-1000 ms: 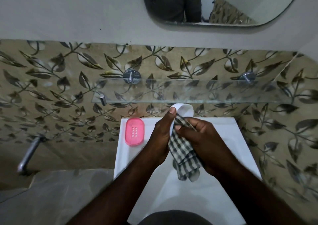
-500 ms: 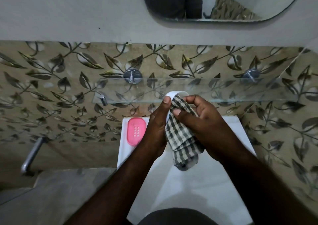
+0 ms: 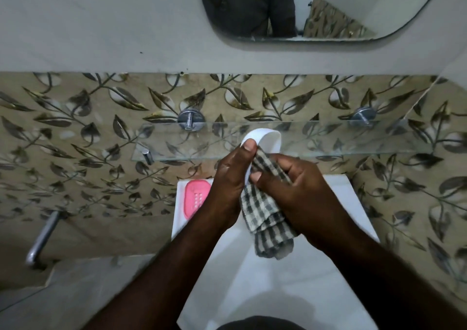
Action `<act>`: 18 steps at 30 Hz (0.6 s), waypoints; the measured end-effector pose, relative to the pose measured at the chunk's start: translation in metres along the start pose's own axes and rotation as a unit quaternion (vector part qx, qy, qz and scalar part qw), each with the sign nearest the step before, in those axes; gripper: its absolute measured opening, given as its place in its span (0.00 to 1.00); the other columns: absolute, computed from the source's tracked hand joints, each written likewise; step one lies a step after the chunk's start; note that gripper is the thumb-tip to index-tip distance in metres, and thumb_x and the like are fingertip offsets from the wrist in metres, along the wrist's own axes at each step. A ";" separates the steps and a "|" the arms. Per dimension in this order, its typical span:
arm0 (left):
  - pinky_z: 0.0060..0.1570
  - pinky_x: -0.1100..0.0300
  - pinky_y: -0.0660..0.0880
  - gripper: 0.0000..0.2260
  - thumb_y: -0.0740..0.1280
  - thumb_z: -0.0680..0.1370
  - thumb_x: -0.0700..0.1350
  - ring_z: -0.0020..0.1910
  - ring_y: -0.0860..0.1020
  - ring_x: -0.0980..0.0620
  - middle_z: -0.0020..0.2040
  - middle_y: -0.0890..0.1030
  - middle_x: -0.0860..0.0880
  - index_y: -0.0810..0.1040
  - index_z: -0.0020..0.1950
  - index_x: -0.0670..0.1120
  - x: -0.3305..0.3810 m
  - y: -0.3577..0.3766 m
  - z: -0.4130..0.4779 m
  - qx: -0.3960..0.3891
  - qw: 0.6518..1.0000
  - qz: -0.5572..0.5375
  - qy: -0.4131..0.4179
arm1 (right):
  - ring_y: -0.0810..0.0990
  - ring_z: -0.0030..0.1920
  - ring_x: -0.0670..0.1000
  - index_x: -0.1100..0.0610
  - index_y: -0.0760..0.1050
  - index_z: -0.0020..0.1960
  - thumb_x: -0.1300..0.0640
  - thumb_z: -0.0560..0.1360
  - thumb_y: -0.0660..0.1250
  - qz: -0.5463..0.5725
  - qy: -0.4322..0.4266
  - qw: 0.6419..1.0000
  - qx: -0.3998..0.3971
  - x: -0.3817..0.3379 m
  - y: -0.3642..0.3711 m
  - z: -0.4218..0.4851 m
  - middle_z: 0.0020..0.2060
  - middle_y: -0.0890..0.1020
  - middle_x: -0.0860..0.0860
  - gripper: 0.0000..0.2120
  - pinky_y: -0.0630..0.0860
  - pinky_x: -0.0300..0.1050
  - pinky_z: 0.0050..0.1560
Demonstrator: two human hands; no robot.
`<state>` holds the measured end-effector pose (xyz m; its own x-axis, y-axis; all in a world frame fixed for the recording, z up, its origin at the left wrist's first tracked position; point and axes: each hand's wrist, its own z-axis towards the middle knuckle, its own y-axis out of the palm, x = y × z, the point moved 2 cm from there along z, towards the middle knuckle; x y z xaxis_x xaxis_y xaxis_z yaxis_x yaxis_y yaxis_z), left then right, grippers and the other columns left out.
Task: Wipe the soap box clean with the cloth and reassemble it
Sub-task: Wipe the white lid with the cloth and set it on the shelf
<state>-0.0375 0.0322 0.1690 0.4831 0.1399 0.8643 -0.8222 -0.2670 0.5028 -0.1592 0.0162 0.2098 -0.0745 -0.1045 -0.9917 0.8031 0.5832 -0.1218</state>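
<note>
Soap box base [image 3: 268, 139] pinched in left hand [image 3: 227, 180]; right hand [image 3: 293, 193] grips cloth [image 3: 267, 226] against it; pink insert [image 3: 195, 198] left on sink [image 3: 265, 291].

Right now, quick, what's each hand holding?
Left hand: closed, holding the white soap box piece.
Right hand: closed, holding the checked cloth against that piece.

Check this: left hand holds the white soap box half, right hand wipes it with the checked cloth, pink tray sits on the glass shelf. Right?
One slip: in the head view the pink tray lies on the rim of the white basin, below the glass shelf. The rest holds.
</note>
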 end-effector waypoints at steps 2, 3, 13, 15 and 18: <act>0.61 0.36 0.72 0.28 0.70 0.70 0.62 0.57 0.78 0.32 0.57 0.79 0.31 0.80 0.60 0.43 0.000 -0.002 0.001 0.013 1.000 0.000 0.000 | 0.86 0.43 0.54 0.59 0.83 0.48 0.63 0.78 0.68 -0.022 0.009 0.999 -0.035 -0.001 0.000 0.000 0.41 0.87 0.55 0.05 0.82 0.52 0.47; 0.61 0.36 0.72 0.27 0.69 0.70 0.62 0.58 0.78 0.32 0.57 0.79 0.31 0.80 0.60 0.43 -0.001 -0.001 0.001 0.010 1.000 -0.002 0.001 | 0.86 0.42 0.54 0.59 0.83 0.48 0.63 0.78 0.68 -0.009 0.011 1.000 -0.025 -0.004 -0.002 0.002 0.40 0.87 0.55 0.05 0.82 0.50 0.46; 0.60 0.41 0.74 0.30 0.70 0.68 0.63 0.58 0.78 0.33 0.56 0.80 0.31 0.80 0.60 0.40 -0.004 0.001 0.003 0.032 0.999 -0.024 -0.013 | 0.85 0.42 0.59 0.62 0.82 0.47 0.63 0.79 0.66 -0.095 -0.027 0.993 -0.057 -0.012 -0.007 0.011 0.40 0.86 0.58 0.06 0.81 0.59 0.48; 0.63 0.41 0.72 0.28 0.67 0.71 0.61 0.60 0.78 0.35 0.58 0.79 0.33 0.79 0.61 0.41 -0.004 0.003 0.003 0.006 1.000 -0.022 -0.014 | 0.86 0.43 0.57 0.60 0.83 0.48 0.64 0.79 0.66 -0.023 -0.027 0.999 -0.022 -0.020 -0.011 0.015 0.41 0.86 0.57 0.06 0.83 0.57 0.49; 0.64 0.42 0.70 0.37 0.72 0.68 0.64 0.60 0.77 0.36 0.60 0.77 0.32 0.75 0.64 0.37 -0.002 0.003 0.005 0.005 0.999 -0.027 -0.033 | 0.86 0.45 0.56 0.58 0.82 0.51 0.61 0.79 0.66 -0.034 -0.064 0.997 -0.004 -0.021 -0.004 0.015 0.42 0.86 0.56 0.06 0.82 0.59 0.50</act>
<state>-0.0391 0.0266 0.1687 0.5459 0.0917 0.8328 -0.7915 -0.2697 0.5485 -0.1524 0.0042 0.2313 -0.0518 -0.2449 -0.9682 0.7935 0.5785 -0.1888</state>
